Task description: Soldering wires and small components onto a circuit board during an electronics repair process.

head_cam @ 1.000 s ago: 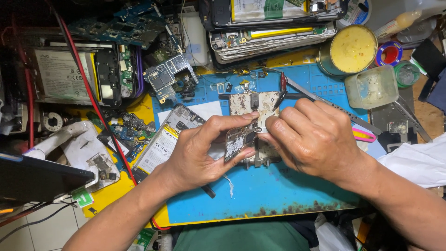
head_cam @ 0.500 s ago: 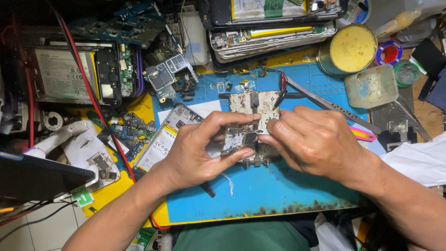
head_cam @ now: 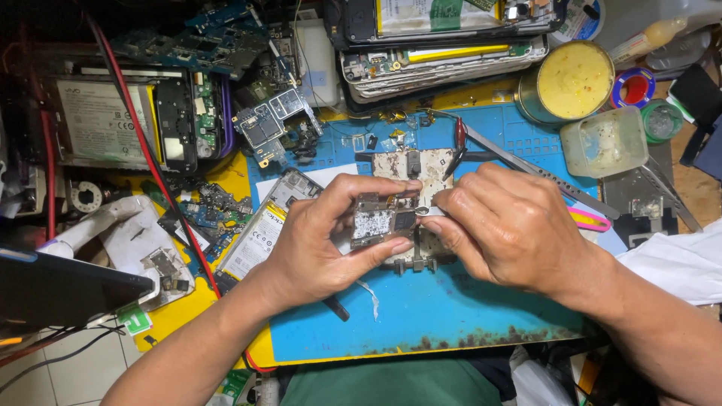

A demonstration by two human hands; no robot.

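Observation:
My left hand (head_cam: 320, 240) pinches a small phone circuit board (head_cam: 380, 222) between thumb and fingers, a little above a metal board holder (head_cam: 410, 169) on the blue work mat (head_cam: 421, 316). My right hand (head_cam: 511, 229) is closed around a thin metal tool, probably tweezers (head_cam: 423, 212), with only its tip showing. That tip touches the right edge of the board. The rest of the tool is hidden in my fist.
Opened phones (head_cam: 444, 56) are stacked at the back, another (head_cam: 143, 124) lies at left. A round tin of yellow paste (head_cam: 568, 79) and a clear plastic tub (head_cam: 605, 143) stand at right. Loose boards (head_cam: 271, 124), a red cable (head_cam: 150, 173) and a metal ruler (head_cam: 526, 165) surround the mat.
Both hands have shifted slightly toward each other over the holder. The left fingers have re-gripped the board, and the tool tip now touches its right edge.

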